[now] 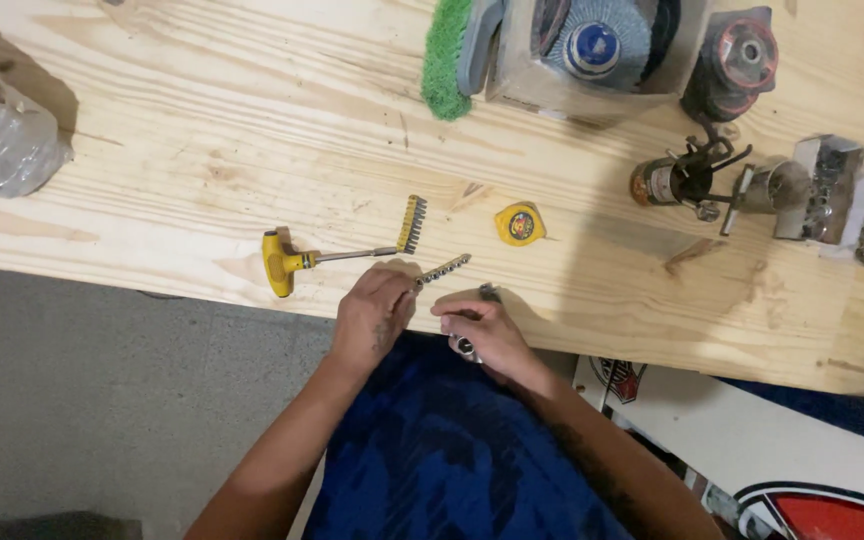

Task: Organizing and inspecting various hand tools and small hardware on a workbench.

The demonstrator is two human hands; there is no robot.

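Across most of the view we see a pale wooden workbench (202, 150). At its twelve o'clock edge stands an open box (592, 60) with round abrasive discs in it, a green brush (444, 60) just beside it at nine o'clock. Toward three o'clock lies a cluster of shiny metal fittings (832, 190), and at ten o'clock a crumpled clear plastic bag (2, 140).

Near the six o'clock edge we find a yellow T-handle driver (292, 262), its shaft pointing to three o'clock at a strip of bits (412, 223). A small yellow tape measure (520, 223) sits at three o'clock from the strip.

Our left hand (374, 315) pinches the end of a short rail of sockets (444, 268) resting on the bench. Our right hand (480, 335) is curled around a small metal piece (466, 347), fingers closed on it.
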